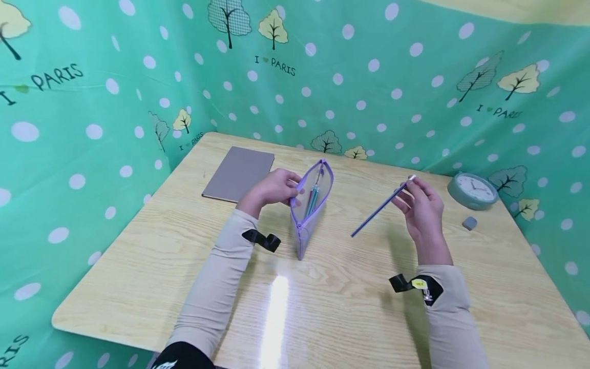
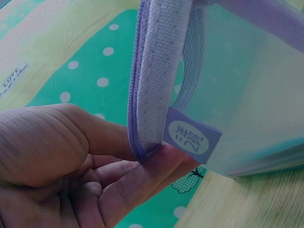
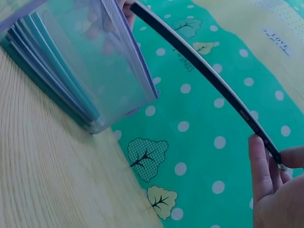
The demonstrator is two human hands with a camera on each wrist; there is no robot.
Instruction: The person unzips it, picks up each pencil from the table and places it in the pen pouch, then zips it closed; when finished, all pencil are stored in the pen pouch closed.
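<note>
My left hand [image 1: 275, 187] pinches the rim of a see-through mesh pencil case [image 1: 318, 218] with purple trim. The case stands unzipped on the table, its mouth facing up. Several teal and dark pens or pencils [image 3: 57, 71] lie inside it. In the left wrist view, thumb and fingers grip the zip edge beside a small purple label [image 2: 192, 135]. To the right, my right hand [image 1: 425, 207] holds a dark blue pencil [image 1: 379, 211] by its whitish end, above the table. The pencil slants down towards the case, its free end apart from it.
A grey notebook [image 1: 239, 171] lies at the back left of the wooden table [image 1: 350, 287]. At the right stand a round teal clock [image 1: 473, 190] and a small grey-blue block [image 1: 469, 223]. A green dotted curtain [image 1: 359, 92] hangs behind the table.
</note>
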